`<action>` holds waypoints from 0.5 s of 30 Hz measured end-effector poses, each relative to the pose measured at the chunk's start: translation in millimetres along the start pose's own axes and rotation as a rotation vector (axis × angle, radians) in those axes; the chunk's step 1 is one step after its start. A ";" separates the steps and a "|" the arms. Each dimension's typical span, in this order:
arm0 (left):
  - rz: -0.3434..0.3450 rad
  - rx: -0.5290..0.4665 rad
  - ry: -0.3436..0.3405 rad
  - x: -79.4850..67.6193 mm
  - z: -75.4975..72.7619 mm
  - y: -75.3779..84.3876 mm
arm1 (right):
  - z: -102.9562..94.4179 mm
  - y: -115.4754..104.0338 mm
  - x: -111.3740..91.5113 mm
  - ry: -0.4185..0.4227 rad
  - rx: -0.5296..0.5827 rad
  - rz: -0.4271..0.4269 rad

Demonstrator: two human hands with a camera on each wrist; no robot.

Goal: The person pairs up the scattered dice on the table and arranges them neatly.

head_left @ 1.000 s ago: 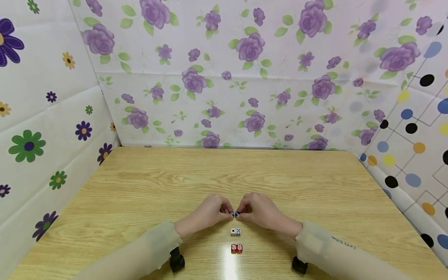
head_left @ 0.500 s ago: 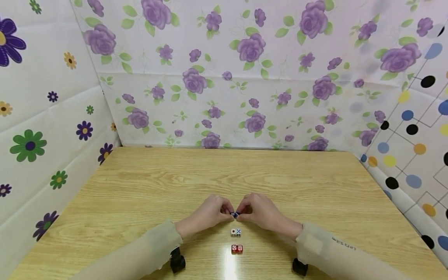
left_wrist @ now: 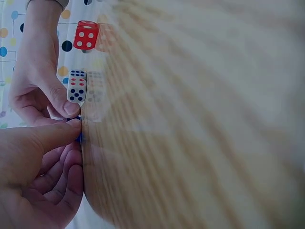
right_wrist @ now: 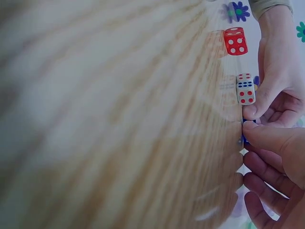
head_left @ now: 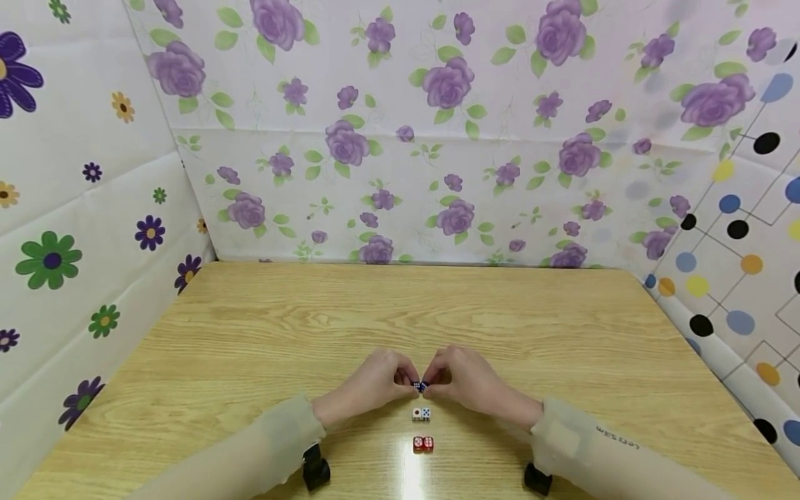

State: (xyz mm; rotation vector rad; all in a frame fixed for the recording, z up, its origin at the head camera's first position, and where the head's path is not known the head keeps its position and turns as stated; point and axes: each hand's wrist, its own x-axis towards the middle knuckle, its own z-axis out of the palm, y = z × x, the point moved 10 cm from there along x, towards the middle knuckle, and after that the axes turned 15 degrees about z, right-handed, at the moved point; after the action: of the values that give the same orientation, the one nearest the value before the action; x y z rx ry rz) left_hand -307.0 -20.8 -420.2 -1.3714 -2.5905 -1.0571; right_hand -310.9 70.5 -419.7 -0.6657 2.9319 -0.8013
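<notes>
Near the middle of the table, my left hand (head_left: 376,380) pinches a dark blue die (head_left: 416,385) with white dots between thumb and fingers. Opposite it, my right hand (head_left: 467,380) pinches a second dark blue die (head_left: 425,386). The two blue dice sit side by side in the head view, fingertips low at the tabletop. In both wrist views the thumbs hide most of the blue. Just nearer to me stands a pair of white dice (head_left: 421,414) with coloured dots, also white dice (left_wrist: 77,87) in the left wrist view. Nearer still is a red pair of dice (head_left: 423,444).
The wooden table (head_left: 300,305) is glossy and reflects the dice. Flowered cloth (head_left: 400,160) hangs along its back edge, with patterned cloths on the left and right sides. Black straps (head_left: 316,469) circle both wrists.
A narrow gap between the two blue dice has closed as my hands brought them together. The pair has come slightly nearer to the white dice, which stay put with the red ones.
</notes>
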 end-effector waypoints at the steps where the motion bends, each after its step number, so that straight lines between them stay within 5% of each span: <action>1: -0.001 -0.004 0.001 -0.3 0.3 0.2 | 0.0 -0.2 -0.6 0.000 -0.002 0.001; 15: -0.006 -0.016 -0.001 -3.0 3.5 1.8 | -0.5 -2.9 -4.8 -0.011 0.004 0.003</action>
State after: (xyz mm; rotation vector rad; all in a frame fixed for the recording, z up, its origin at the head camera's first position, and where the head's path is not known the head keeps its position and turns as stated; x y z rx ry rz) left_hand -302.9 -20.3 -422.9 -1.3693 -2.5943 -1.0804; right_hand -305.5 70.5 -418.3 -0.6631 2.9201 -0.7999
